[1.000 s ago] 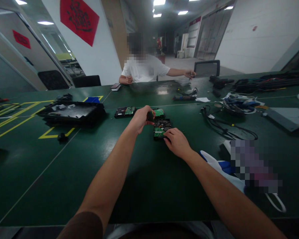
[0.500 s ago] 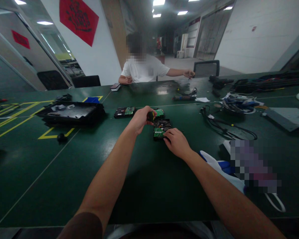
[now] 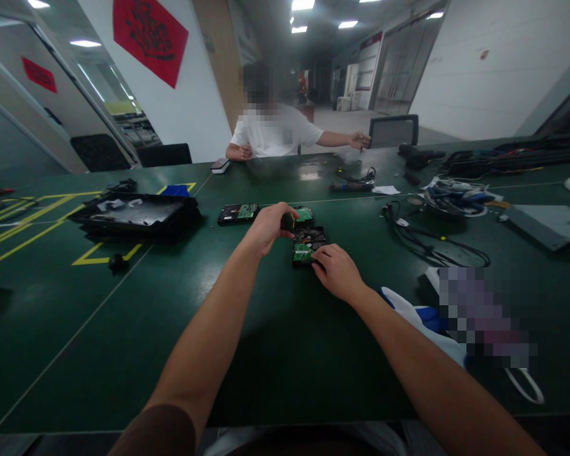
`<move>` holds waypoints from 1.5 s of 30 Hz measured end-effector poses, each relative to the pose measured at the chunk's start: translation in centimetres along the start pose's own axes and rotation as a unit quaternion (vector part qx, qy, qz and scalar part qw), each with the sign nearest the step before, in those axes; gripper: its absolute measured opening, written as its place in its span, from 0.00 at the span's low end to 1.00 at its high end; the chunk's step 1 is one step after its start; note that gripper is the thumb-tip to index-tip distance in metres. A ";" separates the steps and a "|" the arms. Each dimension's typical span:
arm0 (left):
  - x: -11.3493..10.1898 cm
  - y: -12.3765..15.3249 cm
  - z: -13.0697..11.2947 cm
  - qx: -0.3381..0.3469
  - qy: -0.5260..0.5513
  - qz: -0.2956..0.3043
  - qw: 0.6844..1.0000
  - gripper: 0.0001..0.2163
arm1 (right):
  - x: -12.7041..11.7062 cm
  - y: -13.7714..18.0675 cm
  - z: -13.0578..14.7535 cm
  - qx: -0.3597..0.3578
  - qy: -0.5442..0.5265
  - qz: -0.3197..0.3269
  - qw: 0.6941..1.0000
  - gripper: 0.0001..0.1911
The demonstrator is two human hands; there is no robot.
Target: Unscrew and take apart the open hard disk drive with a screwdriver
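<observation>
Hard drive: long axis apparently forward.

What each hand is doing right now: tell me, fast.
Left hand: closed around a dark tool handle.
Right hand: at the right side of the hard drive; whether gripping or just touching cannot be told.

Three hard drives, one notebook, two red posters

Nearest hard drive: black, with green circuit board. Tool handle: black with yellow. Table: dark green, with yellow tape lines. Glove: white and blue. Sleeve: dark brown.
</observation>
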State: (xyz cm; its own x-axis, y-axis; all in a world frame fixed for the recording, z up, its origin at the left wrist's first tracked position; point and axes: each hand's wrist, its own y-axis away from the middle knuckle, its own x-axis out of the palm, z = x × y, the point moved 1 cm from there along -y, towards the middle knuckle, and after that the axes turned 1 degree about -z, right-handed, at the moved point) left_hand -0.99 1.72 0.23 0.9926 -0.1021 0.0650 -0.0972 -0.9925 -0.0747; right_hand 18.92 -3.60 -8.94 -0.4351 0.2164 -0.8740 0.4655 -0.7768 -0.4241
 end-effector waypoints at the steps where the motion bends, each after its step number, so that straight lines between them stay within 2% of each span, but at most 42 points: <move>1: 0.0 0.0 0.0 0.005 -0.005 -0.002 1.000 0.11 | 0.0 0.0 0.0 0.000 0.000 0.000 1.000 0.12; 8: 0.0 0.0 0.0 -0.035 0.050 0.019 0.998 0.10 | 0.1 0.1 0.0 0.001 -0.003 -0.010 1.000 0.11; 14: -0.1 0.1 -0.3 0.019 -0.025 -0.016 0.999 0.11 | 0.1 0.1 -0.1 -0.001 -0.004 -0.008 1.000 0.12; 20: -0.1 0.1 -0.2 -0.024 0.036 0.021 0.999 0.10 | 0.0 -0.1 0.0 -0.001 0.003 -0.002 1.000 0.11; 27: -0.1 0.2 -0.5 0.034 -0.038 -0.019 0.999 0.09 | -0.1 0.0 0.0 0.001 0.000 -0.002 1.000 0.11; 34: 0.0 0.1 -0.1 -0.018 0.041 0.029 0.999 0.11 | -0.1 0.1 0.1 0.001 0.003 -0.001 1.000 0.12; 41: 0.2 0.4 -0.4 0.030 -0.037 -0.002 0.999 0.10 | 0.0 0.1 0.0 0.002 0.001 -0.001 1.000 0.12; 45: 0.1 0.3 -0.3 -0.013 0.013 0.036 0.999 0.11 | 0.0 0.0 0.0 0.002 0.003 -0.002 1.000 0.12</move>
State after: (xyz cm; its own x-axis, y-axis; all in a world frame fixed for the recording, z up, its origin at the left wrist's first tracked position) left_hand -0.95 1.39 0.50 0.9808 -0.1751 0.0865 -0.1708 -0.9838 -0.0548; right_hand 18.93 -3.64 -8.95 -0.4319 0.2236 -0.8738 0.4605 -0.7783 -0.4268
